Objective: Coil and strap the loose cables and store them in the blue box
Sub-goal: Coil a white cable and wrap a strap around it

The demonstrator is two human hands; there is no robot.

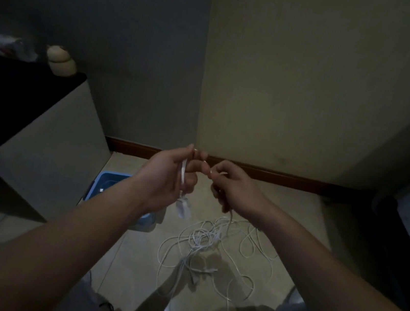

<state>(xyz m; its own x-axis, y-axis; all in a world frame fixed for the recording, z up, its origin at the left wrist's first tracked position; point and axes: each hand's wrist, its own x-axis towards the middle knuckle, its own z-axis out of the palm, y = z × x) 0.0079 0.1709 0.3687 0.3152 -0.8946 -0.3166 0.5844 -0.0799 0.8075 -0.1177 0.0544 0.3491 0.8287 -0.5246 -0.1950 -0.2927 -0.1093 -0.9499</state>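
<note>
Dim tiled floor (pixel 296 218) carries the white cable tangle (pixel 201 240), with the blue box (pixel 107 180) near it. I note the left hand (pixel 168 173) gripping the plug end (pixel 182 209) and the right hand (pixel 233 186) pinching the run. I advise even loops, fed without twist.

Loose white cables (pixel 200 246) sprawl across the middle of the floor (pixel 285 203), one strand rising to the right hand (pixel 233 186). The blue box (pixel 108 183) sits left of them, just beside the white cabinet (pixel 61 138), its near side hidden by the left forearm (pixel 106 226). Bare floor runs from the cables to the skirting board (pixel 275 176); dark furniture (pixel 384 251) closes the right
</note>
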